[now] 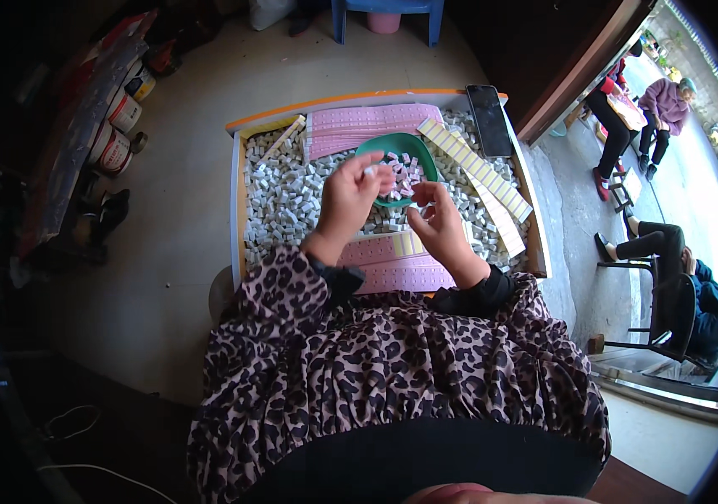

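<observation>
My left hand [347, 200] is raised over the left rim of a green bowl [431, 161], its fingers pinched together on a small whitish block [370, 170]. In the bowl lie several small pink-and-white blocks [406, 171]. My right hand [444, 228] hovers by the bowl's lower right rim, thumb and forefinger curved but apart, and I see nothing held between them. Below my hands, pink sheets with rows of small marks [401, 275] lie at the tray's near side, partly hidden by my wrists. Grey-white small blocks [283, 197] fill much of the shallow tray [236, 193].
More pink sheets [334, 133] lie at the tray's far side. Cream strips with yellow bands [478, 172] slant across its right part, beside a dark phone [490, 122]. A blue stool [392, 7] stands beyond. Through the doorway at right, several people sit, one on a chair [688, 307].
</observation>
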Demonstrator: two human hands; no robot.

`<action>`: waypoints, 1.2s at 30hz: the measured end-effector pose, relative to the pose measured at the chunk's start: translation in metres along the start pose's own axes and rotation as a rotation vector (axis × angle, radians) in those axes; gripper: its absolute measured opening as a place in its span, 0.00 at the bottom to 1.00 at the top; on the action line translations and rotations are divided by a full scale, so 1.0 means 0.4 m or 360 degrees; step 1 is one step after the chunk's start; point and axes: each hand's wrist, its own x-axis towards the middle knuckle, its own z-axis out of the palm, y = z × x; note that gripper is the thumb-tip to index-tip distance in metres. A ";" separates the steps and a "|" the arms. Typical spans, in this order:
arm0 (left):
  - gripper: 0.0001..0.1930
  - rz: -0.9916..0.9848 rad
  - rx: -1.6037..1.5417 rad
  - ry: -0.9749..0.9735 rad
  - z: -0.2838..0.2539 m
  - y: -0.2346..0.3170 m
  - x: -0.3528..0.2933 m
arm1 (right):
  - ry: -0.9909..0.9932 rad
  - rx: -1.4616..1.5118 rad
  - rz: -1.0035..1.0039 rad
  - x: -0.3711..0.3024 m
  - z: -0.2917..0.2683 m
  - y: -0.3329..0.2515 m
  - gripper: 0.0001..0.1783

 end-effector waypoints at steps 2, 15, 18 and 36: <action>0.13 0.0334 0.0477 0.0131 -0.001 -0.008 0.054 | -0.0022 -0.0031 0.0010 -0.013 -0.010 0.018 0.17; 0.04 0.0345 0.2015 -0.0073 -0.075 -0.084 -0.046 | -0.0350 -0.0717 -0.0463 -0.049 0.000 0.040 0.13; 0.03 0.0342 0.2006 -0.0086 -0.082 -0.085 -0.044 | -0.0424 -0.0805 -0.0532 -0.048 0.010 0.043 0.14; 0.03 0.0500 0.2335 -0.0221 -0.076 -0.096 -0.021 | -0.0607 -0.0912 -0.0809 -0.042 0.038 0.057 0.05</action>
